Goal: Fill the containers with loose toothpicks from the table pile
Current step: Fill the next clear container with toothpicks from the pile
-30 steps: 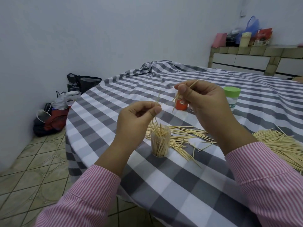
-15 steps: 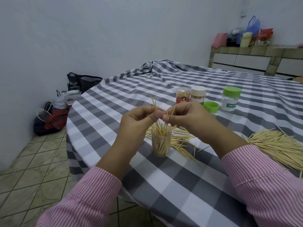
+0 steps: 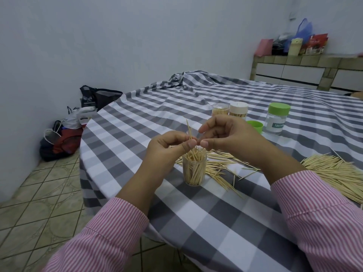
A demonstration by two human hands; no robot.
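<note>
A small clear container [image 3: 194, 170], partly filled with upright toothpicks, stands on the grey-and-white chequered tablecloth [image 3: 206, 216]. Directly above it my left hand [image 3: 169, 148] pinches a few toothpicks [image 3: 189, 130] between thumb and fingers; they stick up above the hand. My right hand [image 3: 225, 136] hovers just to the right, thumb tip close to the left thumb, fingers loosely curled with nothing visible in them. Loose toothpicks [image 3: 220, 164] lie behind the container, and a large pile [image 3: 337, 174] lies at the right.
Behind my hands stand a filled clear container [image 3: 220, 109], a white-lidded one [image 3: 238, 110], a green-lidded jar [image 3: 277, 119] and a loose green lid [image 3: 255, 125]. The table edge runs close on the left, with bags [image 3: 60, 138] on the tiled floor. A counter [image 3: 306, 73] is at the back right.
My right hand came down from head height to the left hand over the container and let go of its toothpicks. The left hand now pinches toothpicks above the container.
</note>
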